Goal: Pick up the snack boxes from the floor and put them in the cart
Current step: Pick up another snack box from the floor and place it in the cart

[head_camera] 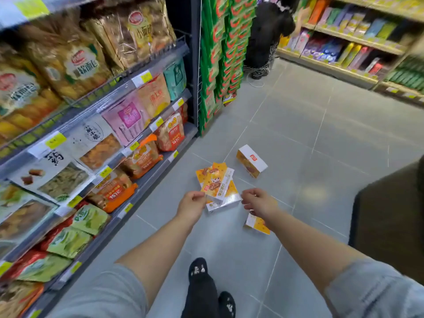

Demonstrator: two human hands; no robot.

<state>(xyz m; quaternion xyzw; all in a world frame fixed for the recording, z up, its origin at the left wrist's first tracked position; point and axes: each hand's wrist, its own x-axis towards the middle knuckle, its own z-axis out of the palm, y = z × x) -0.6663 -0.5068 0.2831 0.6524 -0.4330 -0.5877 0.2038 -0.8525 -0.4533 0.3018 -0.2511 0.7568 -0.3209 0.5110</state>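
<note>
1. The left hand (pixel 192 204) is pinching the top box (pixel 215 183) by its near lower corner, thumb and fingertips closing on the edge. That box is sitting on, or just above, a small pile (pixel 226 199) of the same orange-and-white snack boxes on the floor (pixel 298 134). Honestly can't tell if it's lifted clear.
2. The right hand (pixel 258 200) is hovering just right of the pile with its fingers loosely curled, gripping nothing as far as I can see.
3. Two more are lying around. A lone box (pixel 251 160) is resting farther up the aisle, apart from the pile. Another box (pixel 256 224) is peeking out from under the right forearm.
4. Handling-wise, I'm guessing these are light, stiff cardboard cartons with a glossy print, so probably a bit slick. A corner pinch is likely letting the box swing. I'd be taking each one across its narrow sides, thumb on one face and fingers on the other. Squeezing hard is probably going to dent the card.
5. The shelves (pixel 96 125) of bagged snacks are running along the left, close to the pile.
6. A dark bulky shape (pixel 390 214) is sitting at the right edge. It might be the cart, but it's too cut off to call.
</note>
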